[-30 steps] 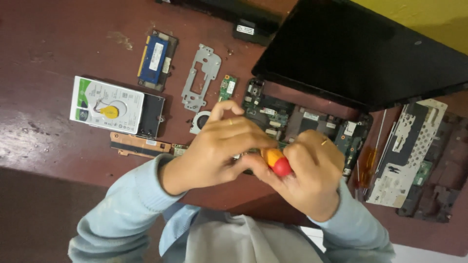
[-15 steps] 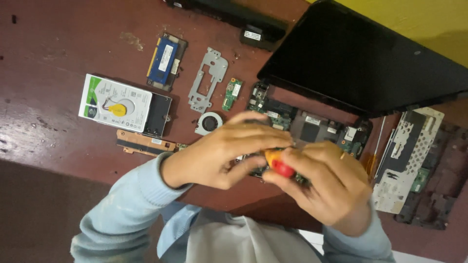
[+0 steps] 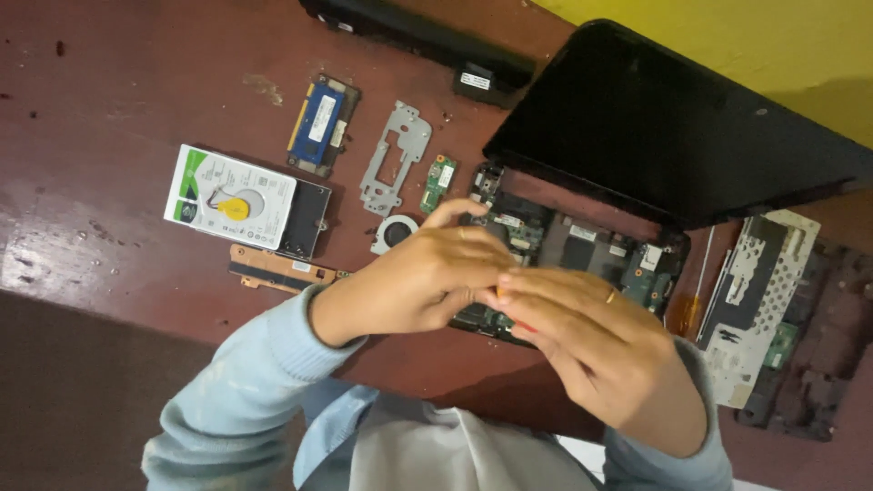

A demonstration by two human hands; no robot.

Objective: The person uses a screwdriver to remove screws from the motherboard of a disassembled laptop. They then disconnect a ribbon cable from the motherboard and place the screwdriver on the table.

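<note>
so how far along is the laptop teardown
Done: the hard drive, memory stick, metal bracket, small fan and battery lie out on the table, and a cover panel sits to the right. In hand: the left hand and right hand meet over a red-handled tool, mostly hidden. Left: the main board sits in the laptop base.

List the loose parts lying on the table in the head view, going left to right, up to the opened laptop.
Hard drive → blue memory module → grey metal bracket → small green circuit card → opened laptop base.
</note>
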